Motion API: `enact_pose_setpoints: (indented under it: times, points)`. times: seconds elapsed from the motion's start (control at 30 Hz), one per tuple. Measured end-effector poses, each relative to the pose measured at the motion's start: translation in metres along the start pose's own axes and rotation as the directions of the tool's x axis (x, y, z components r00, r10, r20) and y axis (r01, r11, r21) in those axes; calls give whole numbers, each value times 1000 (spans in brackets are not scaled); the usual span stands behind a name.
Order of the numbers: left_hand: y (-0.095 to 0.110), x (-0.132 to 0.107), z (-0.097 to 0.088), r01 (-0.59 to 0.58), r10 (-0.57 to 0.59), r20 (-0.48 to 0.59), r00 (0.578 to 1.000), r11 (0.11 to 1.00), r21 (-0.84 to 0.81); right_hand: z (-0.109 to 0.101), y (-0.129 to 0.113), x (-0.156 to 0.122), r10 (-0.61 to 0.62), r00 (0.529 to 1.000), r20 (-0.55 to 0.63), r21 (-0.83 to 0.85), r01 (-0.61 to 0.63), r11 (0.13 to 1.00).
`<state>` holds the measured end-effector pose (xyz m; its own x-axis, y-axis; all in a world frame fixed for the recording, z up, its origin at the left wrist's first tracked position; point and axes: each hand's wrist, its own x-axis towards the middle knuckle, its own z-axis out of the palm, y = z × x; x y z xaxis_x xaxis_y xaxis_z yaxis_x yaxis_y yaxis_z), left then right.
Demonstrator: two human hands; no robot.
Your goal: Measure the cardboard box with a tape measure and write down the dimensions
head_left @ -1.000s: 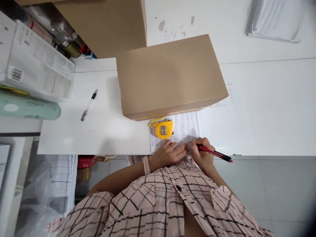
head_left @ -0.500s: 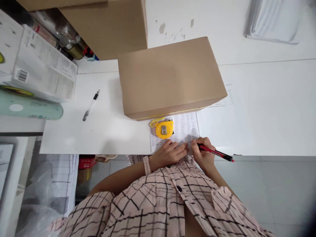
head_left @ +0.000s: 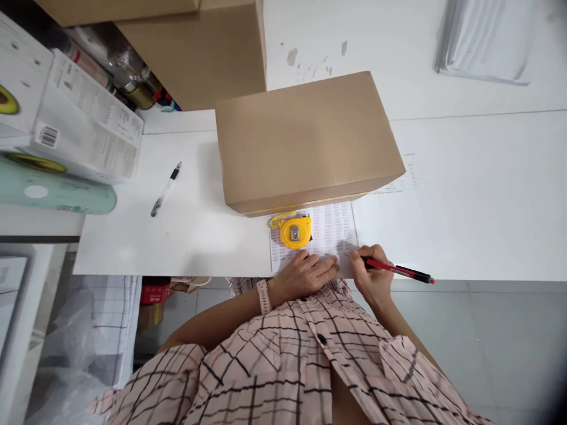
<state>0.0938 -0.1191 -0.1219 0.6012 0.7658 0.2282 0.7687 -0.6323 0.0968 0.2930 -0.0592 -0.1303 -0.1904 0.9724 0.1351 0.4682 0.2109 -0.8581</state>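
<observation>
My right hand (head_left: 372,273) is closed round a red pen (head_left: 401,271), its tip on the near edge of a printed sheet (head_left: 330,231) on the white table (head_left: 465,200). My left hand (head_left: 305,273) lies flat on the same sheet with fingers stretched out, holding nothing. A yellow tape measure (head_left: 295,231) rests on the sheet just beyond my left hand. Behind it a closed cardboard box (head_left: 305,139) covers the far part of the sheet.
A black-and-clear pen (head_left: 165,189) lies on the table to the left. At the far left are a white printed carton (head_left: 84,127) and a pale green tube (head_left: 57,195). A larger cardboard box (head_left: 195,50) stands behind. Stacked papers (head_left: 485,38) lie at the top right.
My right hand has shifted slightly right along the sheet's near edge and the pen has tilted flatter. My left hand has stayed put.
</observation>
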Motion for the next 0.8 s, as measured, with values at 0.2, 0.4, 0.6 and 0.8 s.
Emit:
enact_pose_setpoints:
  times: [0.2,0.4,0.6,0.8]
  points:
    - [1,0,2,6,-5,49,999,1000,-22,0,2,0,10,1000,14,-79,-9,997]
    - [1,-1,2,10,-10,-4,1000,1000,-11,1,1,0,7,1000,13,-89,-6,996]
    - [0,0,1,5,-3,67,998,999,-37,1,0,1,-21,1000,5,-113,21,993]
    - [-1,0,0,6,-3,57,998,999,-39,3,0,1,-20,1000,0,-140,19,990]
